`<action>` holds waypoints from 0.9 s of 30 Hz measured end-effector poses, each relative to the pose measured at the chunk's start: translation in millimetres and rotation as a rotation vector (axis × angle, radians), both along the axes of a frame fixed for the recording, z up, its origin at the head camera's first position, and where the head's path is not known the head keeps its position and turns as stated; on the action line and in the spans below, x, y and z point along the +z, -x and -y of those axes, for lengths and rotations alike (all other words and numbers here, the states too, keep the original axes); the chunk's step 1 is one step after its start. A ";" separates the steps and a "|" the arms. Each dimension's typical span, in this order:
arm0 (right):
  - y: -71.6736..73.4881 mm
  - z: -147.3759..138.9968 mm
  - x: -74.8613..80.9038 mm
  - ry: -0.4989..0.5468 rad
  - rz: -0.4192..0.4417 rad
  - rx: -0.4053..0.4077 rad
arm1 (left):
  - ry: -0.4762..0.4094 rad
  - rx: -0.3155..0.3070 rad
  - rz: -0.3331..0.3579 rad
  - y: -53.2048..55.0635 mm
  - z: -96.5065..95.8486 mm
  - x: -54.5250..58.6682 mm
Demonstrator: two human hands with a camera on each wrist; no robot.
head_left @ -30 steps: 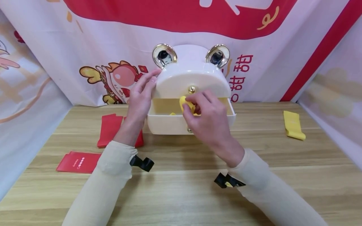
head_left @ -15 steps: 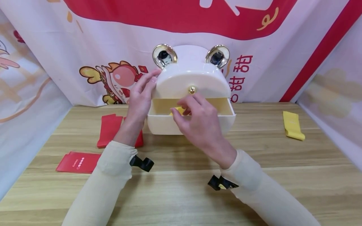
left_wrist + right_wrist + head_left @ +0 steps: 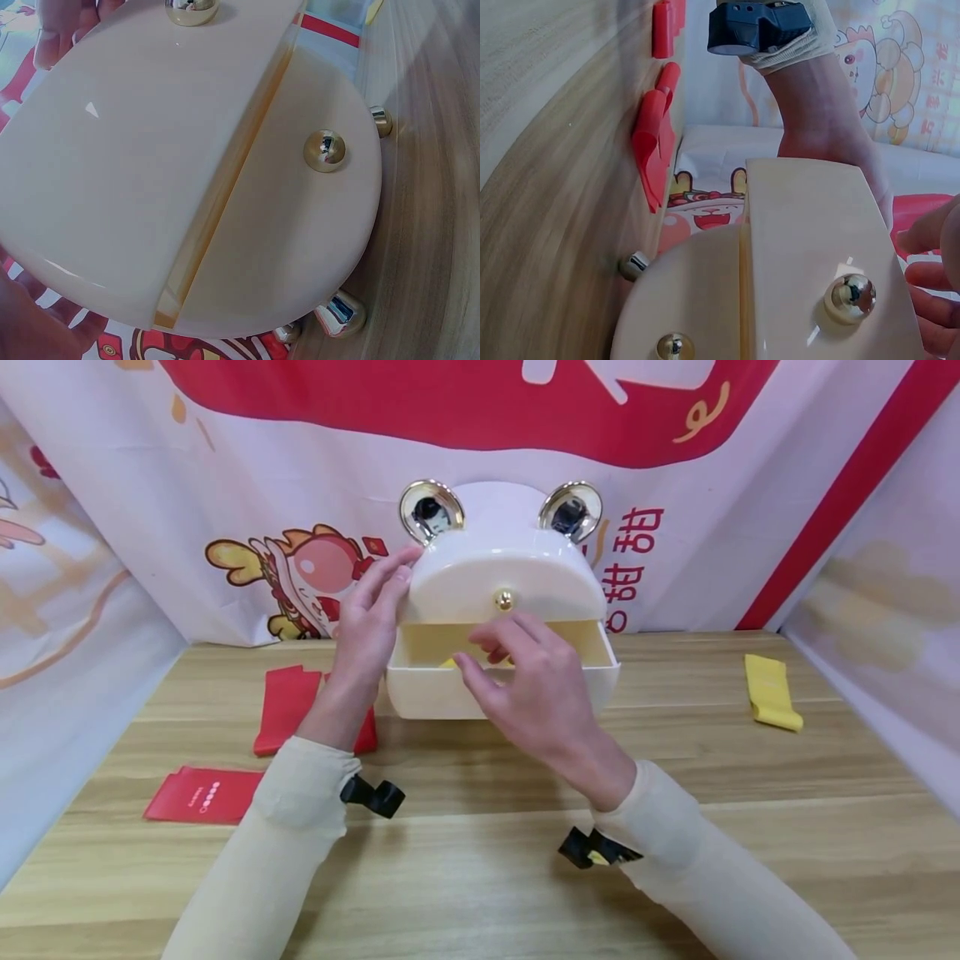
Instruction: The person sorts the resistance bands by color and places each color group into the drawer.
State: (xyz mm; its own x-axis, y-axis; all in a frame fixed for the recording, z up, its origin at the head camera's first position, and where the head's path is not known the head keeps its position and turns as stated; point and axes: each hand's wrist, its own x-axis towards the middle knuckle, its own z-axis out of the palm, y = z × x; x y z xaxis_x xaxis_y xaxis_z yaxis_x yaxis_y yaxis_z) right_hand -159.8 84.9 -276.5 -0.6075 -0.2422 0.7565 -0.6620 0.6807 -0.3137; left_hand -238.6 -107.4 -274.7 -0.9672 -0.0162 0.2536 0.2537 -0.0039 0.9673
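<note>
A glossy white drawer box (image 3: 502, 581) with two gold-rimmed round eyes stands at the back of the table. Its lower drawer (image 3: 420, 693) is pulled out. A bit of yellow material (image 3: 449, 662) shows inside, mostly hidden behind the front wall and my hand. My right hand (image 3: 536, 689) is over the drawer opening, thumb held apart and fingers bent loosely inward, with nothing visible between them. Against the box's left side rests my left hand (image 3: 371, 622), fingers extended up towards the left eye. Gold knobs (image 3: 325, 151) mark the drawer fronts.
Red flat bands (image 3: 288, 706) lie left of the box, partly behind my left forearm. A red printed band (image 3: 202, 795) is nearer the front left. Far right lies a yellow band (image 3: 772, 692). A printed cloth backdrop (image 3: 315, 452) closes off the back.
My right hand has moved left and down over the drawer, and its fingers have loosened from the yellow rolled piece, which now sits lower in the drawer. The left hand stays in place.
</note>
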 end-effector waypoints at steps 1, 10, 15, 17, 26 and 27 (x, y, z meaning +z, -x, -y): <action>0.0 -1.5 0.4 0.002 0.005 0.000 | 0.000 0.000 -0.001 0.1 0.1 -0.3; -0.1 -27.4 7.3 0.068 0.000 0.007 | -0.002 0.004 -0.008 -0.8 -0.4 -0.9; 1.5 -55.2 12.2 0.101 -0.081 -0.014 | -0.011 0.008 -0.007 -0.6 0.0 -0.2; 2.3 -68.9 13.5 0.111 -0.099 -0.029 | -0.012 0.012 -0.006 -0.5 0.2 0.1; 1.9 -135.6 10.9 0.262 -0.018 -0.156 | -0.005 0.001 0.006 -1.2 0.0 0.5; 2.0 -143.0 9.6 0.283 -0.009 -0.173 | -0.007 0.001 0.009 -1.3 -0.3 0.5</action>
